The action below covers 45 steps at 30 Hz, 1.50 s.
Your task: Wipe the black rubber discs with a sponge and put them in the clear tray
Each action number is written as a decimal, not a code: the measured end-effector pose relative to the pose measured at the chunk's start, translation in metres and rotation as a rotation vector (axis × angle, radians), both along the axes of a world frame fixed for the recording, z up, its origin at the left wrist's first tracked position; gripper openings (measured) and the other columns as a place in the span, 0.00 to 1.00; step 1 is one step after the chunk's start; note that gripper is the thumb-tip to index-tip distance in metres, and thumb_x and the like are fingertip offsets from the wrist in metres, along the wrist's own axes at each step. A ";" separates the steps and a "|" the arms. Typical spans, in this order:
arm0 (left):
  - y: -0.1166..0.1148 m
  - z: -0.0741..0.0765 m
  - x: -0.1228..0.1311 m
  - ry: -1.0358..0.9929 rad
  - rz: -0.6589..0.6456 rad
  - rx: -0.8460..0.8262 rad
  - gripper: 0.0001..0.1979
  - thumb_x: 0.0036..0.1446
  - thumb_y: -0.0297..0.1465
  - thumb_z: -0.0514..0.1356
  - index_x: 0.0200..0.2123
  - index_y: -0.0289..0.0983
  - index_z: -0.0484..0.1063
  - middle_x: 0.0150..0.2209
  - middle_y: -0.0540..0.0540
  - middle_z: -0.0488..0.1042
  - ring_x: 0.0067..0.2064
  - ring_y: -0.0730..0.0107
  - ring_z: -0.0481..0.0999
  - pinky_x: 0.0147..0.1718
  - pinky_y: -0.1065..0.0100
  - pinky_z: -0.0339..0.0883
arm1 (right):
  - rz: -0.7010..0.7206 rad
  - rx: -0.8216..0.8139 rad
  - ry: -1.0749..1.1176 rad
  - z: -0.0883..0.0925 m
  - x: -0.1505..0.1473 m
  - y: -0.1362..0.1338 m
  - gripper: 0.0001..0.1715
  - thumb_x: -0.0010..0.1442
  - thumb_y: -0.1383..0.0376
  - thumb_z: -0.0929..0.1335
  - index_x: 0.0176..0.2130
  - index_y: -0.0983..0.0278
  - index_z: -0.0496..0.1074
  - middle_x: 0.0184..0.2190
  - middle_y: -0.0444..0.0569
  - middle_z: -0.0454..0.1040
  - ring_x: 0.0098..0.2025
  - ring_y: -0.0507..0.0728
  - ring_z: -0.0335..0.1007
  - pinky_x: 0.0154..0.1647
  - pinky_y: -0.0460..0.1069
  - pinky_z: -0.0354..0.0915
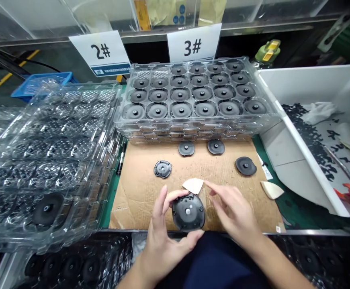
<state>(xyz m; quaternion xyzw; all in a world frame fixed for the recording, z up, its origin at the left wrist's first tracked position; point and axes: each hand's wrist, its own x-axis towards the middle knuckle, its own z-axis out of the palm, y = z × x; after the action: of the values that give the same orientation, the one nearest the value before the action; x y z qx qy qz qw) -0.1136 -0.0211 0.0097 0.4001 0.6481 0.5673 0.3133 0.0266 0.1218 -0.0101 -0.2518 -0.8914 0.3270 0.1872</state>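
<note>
Cardboard sheet (141,196) | left hand (166,243) grips black disc (189,220) by its rim, over near edge | right hand (234,205) at white wedge (193,185), can't tell if pinching | apparently mid-handling; next needs disc steady

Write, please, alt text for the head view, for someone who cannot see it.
A person's left hand holds a rounded black part by a cardboard sheet; the right hand is at a white wedge. Beyond, clear stacked trays hold more black parts.
</note>
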 end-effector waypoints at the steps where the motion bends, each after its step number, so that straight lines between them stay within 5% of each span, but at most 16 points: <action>1: 0.000 -0.002 0.000 0.099 -0.017 0.002 0.51 0.46 0.23 0.63 0.59 0.58 0.30 0.53 0.48 0.63 0.55 0.63 0.62 0.56 0.57 0.51 | 0.020 0.057 0.020 -0.002 0.005 -0.005 0.26 0.61 0.71 0.61 0.58 0.60 0.57 0.39 0.50 0.70 0.39 0.55 0.64 0.39 0.52 0.61; 6: -0.001 0.000 -0.001 0.196 -0.063 -0.028 0.51 0.45 0.23 0.64 0.60 0.57 0.32 0.54 0.47 0.64 0.55 0.62 0.63 0.55 0.58 0.52 | 0.216 0.172 0.083 0.003 0.011 -0.008 0.26 0.59 0.68 0.66 0.56 0.57 0.60 0.42 0.50 0.70 0.36 0.53 0.62 0.36 0.50 0.57; 11: 0.002 0.005 -0.002 -0.181 -0.074 -0.184 0.38 0.48 0.31 0.64 0.58 0.52 0.48 0.54 0.47 0.67 0.55 0.62 0.64 0.54 0.63 0.54 | 0.281 -0.003 0.188 0.018 0.000 -0.002 0.15 0.60 0.61 0.65 0.47 0.60 0.70 0.32 0.46 0.72 0.32 0.52 0.62 0.35 0.50 0.54; 13: 0.003 0.002 -0.003 -0.372 -0.049 -0.233 0.24 0.51 0.36 0.61 0.52 0.45 0.62 0.46 0.46 0.73 0.47 0.64 0.71 0.45 0.66 0.62 | 0.230 -0.129 0.231 0.017 -0.003 -0.005 0.13 0.62 0.60 0.61 0.38 0.64 0.72 0.25 0.46 0.70 0.29 0.51 0.61 0.32 0.49 0.54; 15: 0.002 -0.004 -0.007 -0.464 -0.032 -0.292 0.15 0.51 0.41 0.59 0.39 0.39 0.73 0.33 0.46 0.75 0.32 0.69 0.73 0.32 0.70 0.65 | 0.183 -0.233 0.242 0.015 -0.006 -0.009 0.23 0.64 0.58 0.57 0.27 0.67 0.71 0.20 0.45 0.65 0.25 0.51 0.58 0.29 0.48 0.53; 19: -0.009 -0.005 -0.025 -0.460 -0.036 -0.396 0.19 0.46 0.46 0.60 0.22 0.34 0.74 0.17 0.51 0.68 0.19 0.76 0.64 0.22 0.73 0.59 | 0.248 -0.286 0.211 0.010 -0.025 0.007 0.33 0.64 0.52 0.53 0.21 0.66 0.68 0.17 0.45 0.66 0.23 0.50 0.60 0.29 0.47 0.54; 23: -0.024 0.022 -0.052 -0.365 -0.062 -0.538 0.09 0.43 0.36 0.65 0.20 0.35 0.77 0.15 0.51 0.69 0.17 0.77 0.63 0.18 0.76 0.56 | 0.310 -0.326 0.079 -0.003 -0.068 0.049 0.32 0.64 0.53 0.56 0.17 0.66 0.67 0.16 0.44 0.67 0.23 0.49 0.63 0.29 0.46 0.54; 26: -0.031 0.048 -0.070 -0.126 -0.119 -0.628 0.04 0.44 0.30 0.62 0.22 0.41 0.78 0.22 0.48 0.77 0.23 0.70 0.73 0.24 0.73 0.65 | 0.402 -0.360 -0.050 -0.022 -0.103 0.073 0.30 0.62 0.54 0.59 0.16 0.66 0.66 0.13 0.41 0.64 0.18 0.47 0.59 0.23 0.45 0.53; 29: -0.033 0.066 -0.086 0.128 -0.125 -0.581 0.08 0.47 0.30 0.60 0.28 0.46 0.79 0.32 0.46 0.80 0.36 0.59 0.78 0.37 0.64 0.70 | 0.474 -0.363 -0.135 -0.046 -0.124 0.079 0.25 0.61 0.54 0.61 0.21 0.68 0.67 0.15 0.38 0.64 0.18 0.47 0.60 0.22 0.44 0.58; 32: -0.024 0.083 -0.108 0.290 -0.086 -0.550 0.10 0.49 0.31 0.58 0.32 0.48 0.78 0.35 0.45 0.79 0.38 0.58 0.78 0.38 0.62 0.71 | 0.482 -0.329 -0.176 -0.064 -0.130 0.076 0.22 0.62 0.55 0.61 0.28 0.69 0.67 0.20 0.39 0.65 0.21 0.47 0.63 0.25 0.45 0.62; 35: 0.011 0.103 -0.134 0.490 -0.069 -0.590 0.10 0.51 0.34 0.56 0.34 0.48 0.78 0.39 0.45 0.78 0.40 0.59 0.77 0.40 0.63 0.70 | 0.499 -0.290 -0.171 -0.071 -0.127 0.073 0.22 0.62 0.55 0.60 0.25 0.68 0.67 0.18 0.39 0.64 0.20 0.47 0.61 0.25 0.45 0.60; 39: 0.100 0.126 -0.180 0.825 -0.016 -0.531 0.11 0.49 0.41 0.58 0.34 0.48 0.77 0.40 0.48 0.78 0.42 0.61 0.76 0.42 0.63 0.69 | 0.492 -0.250 -0.119 -0.068 -0.125 0.072 0.25 0.62 0.58 0.60 0.19 0.67 0.67 0.15 0.40 0.63 0.20 0.46 0.56 0.23 0.44 0.49; 45: 0.261 0.117 -0.263 1.170 0.138 -0.443 0.11 0.53 0.37 0.56 0.31 0.39 0.76 0.50 0.43 0.71 0.55 0.56 0.64 0.56 0.48 0.47 | 0.493 -0.245 -0.054 -0.067 -0.127 0.072 0.19 0.57 0.60 0.63 0.19 0.64 0.71 0.16 0.40 0.69 0.19 0.46 0.55 0.22 0.45 0.44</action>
<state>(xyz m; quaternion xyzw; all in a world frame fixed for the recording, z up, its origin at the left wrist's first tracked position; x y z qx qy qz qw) -0.3763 0.2398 0.1262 0.5270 0.8387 0.1259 -0.0550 -0.1009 0.1941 -0.0768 -0.0568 -0.8843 0.4611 0.0463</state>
